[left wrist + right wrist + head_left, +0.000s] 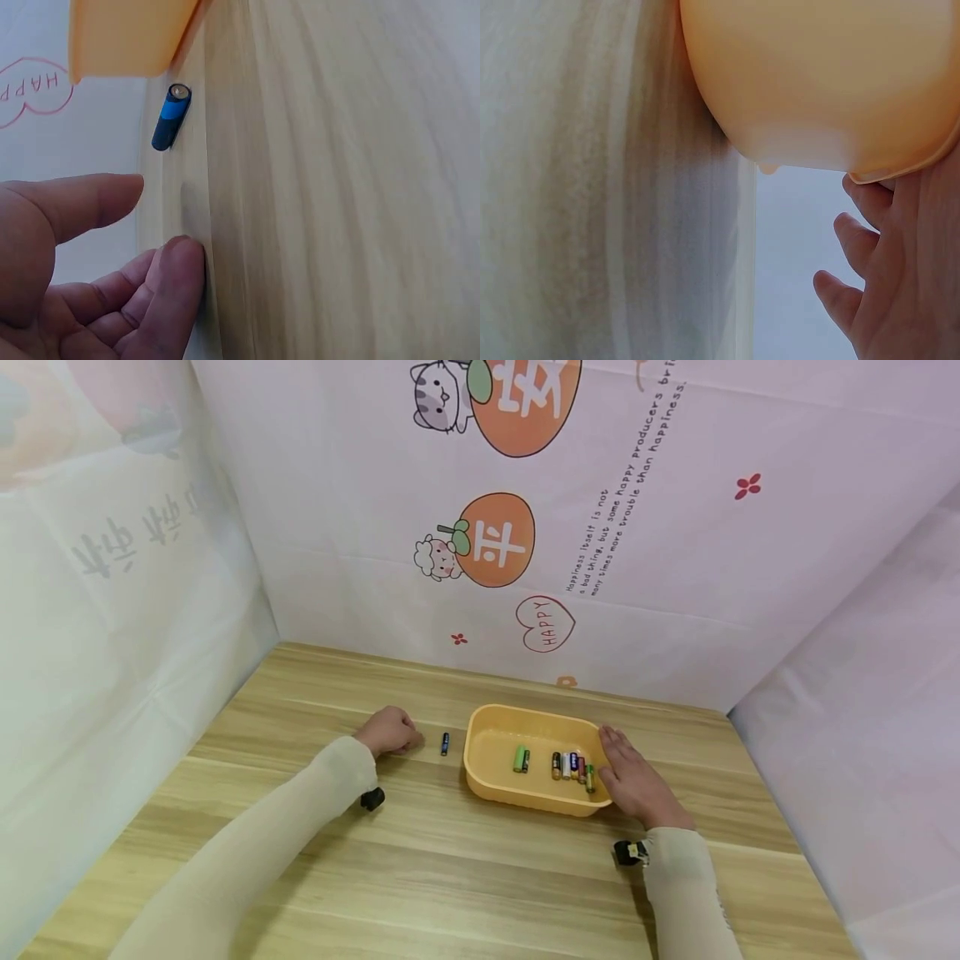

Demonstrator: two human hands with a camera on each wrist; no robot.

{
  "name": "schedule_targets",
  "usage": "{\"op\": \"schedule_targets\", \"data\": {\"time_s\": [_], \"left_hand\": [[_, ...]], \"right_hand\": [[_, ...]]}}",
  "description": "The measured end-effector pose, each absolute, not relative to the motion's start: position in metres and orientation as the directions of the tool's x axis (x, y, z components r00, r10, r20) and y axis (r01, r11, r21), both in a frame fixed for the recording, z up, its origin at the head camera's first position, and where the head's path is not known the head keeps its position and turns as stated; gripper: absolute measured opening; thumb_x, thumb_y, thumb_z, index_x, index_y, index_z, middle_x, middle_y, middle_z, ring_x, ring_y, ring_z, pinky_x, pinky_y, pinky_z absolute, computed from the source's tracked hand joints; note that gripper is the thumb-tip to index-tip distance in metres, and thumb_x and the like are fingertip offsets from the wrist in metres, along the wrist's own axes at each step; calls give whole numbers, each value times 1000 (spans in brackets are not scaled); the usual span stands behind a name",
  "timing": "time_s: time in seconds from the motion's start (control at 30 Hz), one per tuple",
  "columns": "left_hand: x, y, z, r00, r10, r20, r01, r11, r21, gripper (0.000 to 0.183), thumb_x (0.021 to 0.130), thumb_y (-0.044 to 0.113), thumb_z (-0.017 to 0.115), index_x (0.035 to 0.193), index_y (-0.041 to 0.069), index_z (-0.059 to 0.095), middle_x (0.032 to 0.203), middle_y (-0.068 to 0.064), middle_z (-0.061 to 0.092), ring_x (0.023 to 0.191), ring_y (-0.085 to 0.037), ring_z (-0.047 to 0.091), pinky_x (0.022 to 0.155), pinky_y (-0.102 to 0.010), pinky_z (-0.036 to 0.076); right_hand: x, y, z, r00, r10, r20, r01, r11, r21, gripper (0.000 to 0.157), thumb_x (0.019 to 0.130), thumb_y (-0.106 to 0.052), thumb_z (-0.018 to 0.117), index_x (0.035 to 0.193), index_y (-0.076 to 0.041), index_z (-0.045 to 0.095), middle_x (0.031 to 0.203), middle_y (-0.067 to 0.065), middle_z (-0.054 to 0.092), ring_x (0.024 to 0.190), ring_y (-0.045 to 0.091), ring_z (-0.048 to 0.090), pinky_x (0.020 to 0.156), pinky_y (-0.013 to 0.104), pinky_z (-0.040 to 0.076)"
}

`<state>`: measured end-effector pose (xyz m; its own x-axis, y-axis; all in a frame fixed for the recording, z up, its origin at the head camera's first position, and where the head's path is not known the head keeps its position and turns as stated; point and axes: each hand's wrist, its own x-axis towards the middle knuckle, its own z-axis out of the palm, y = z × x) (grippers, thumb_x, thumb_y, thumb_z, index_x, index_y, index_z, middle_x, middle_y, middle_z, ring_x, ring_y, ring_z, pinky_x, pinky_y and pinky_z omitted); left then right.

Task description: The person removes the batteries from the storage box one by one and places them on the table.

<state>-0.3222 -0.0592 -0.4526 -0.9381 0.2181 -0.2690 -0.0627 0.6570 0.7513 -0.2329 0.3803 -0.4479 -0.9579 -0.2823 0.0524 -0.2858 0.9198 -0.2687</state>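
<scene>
Left of the blue battery point(445, 744), just apart, the left grip point(389, 732) gapes; against the tray point(525, 792), the right grip point(636, 782) seems outstretched.

We see a pale wood-grain table point(450, 877) between a whitish left wall point(127, 652) and right wall point(862, 718); the back wall point(337, 485) carries orange fruit cartoons point(497, 540), a red heart point(545, 623) and English lettering point(632, 485).
</scene>
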Motion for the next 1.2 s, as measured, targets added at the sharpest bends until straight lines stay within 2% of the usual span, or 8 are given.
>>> {"op": "schedule_targets", "data": {"time_s": [0.1, 0.23, 0.3, 0.57, 0.7, 0.8, 0.97, 1.2], "left_hand": [[-328, -48, -458, -947, 189, -260, -49, 714, 698, 38, 83, 39, 75, 68, 7, 59, 60, -4, 56, 50, -15, 46, 48, -29, 44], [-337, -25, -464, -960, 154, -236, -19, 800, 600, 59, 72, 65, 74, 77, 8, 60, 71, -5, 59, 62, -19, 53, 51, -32, 47], [-339, -12, -465, -957, 162, -242, -2, 826, 564, 62, 70, 67, 74, 81, 8, 63, 76, -6, 61, 67, -20, 55, 53, -33, 48], [-334, -11, -459, -950, 188, -249, 30, 849, 528, 22, 77, 25, 74, 75, 9, 60, 70, -6, 57, 58, -20, 51, 47, -31, 43], [-336, -37, -458, -953, 210, -219, 54, 828, 559, 21, 78, 15, 71, 63, 9, 58, 58, -4, 53, 47, -17, 46, 42, -28, 41], [-338, -57, -455, -955, 199, -221, 22, 788, 615, 27, 81, 13, 74, 58, 8, 61, 50, -3, 53, 42, -14, 47, 41, -26, 43], [-338, -73, -451, -952, 169, -255, -61, 710, 701, 21, 83, 15, 77, 66, 4, 70, 58, -5, 63, 45, -11, 52, 46, -23, 48], [-335, -74, -450, -952, 175, -250, -50, 720, 692, 23, 85, 17, 74, 66, 5, 70, 59, -5, 64, 46, -11, 54, 47, -23, 49]], "right_hand": [[-233, 379, -448, -957, -286, 48, -288, 920, -265, 60, 105, -24, 34, 155, -4, 9, 161, 16, 10, 146, 35, 7, 115, 53, 15], [-233, 379, -449, -957, -281, 63, -288, 918, -272, 60, 104, -23, 36, 155, -3, 11, 160, 17, 12, 145, 36, 9, 114, 55, 16], [-232, 379, -449, -959, -275, 62, -281, 917, -282, 60, 104, -22, 36, 155, -3, 11, 160, 16, 11, 146, 35, 8, 115, 54, 16], [-231, 378, -452, -959, -280, 42, -280, 918, -280, 61, 105, -24, 35, 156, -5, 8, 161, 15, 9, 146, 34, 7, 115, 53, 14], [-232, 380, -451, -960, -275, 56, -280, 918, -281, 61, 105, -24, 35, 156, -6, 8, 161, 14, 9, 146, 34, 7, 115, 53, 14], [-234, 381, -450, -959, -277, 53, -280, 918, -282, 61, 105, -25, 34, 156, -7, 7, 161, 14, 9, 146, 33, 6, 115, 53, 14], [-234, 383, -451, -961, -273, 51, -277, 920, -277, 60, 105, -24, 33, 156, -5, 7, 161, 15, 9, 146, 34, 6, 115, 54, 15], [-233, 379, -449, -961, -272, 49, -274, 914, -300, 60, 105, -24, 34, 156, -5, 8, 161, 15, 9, 146, 34, 6, 115, 55, 14]]}}
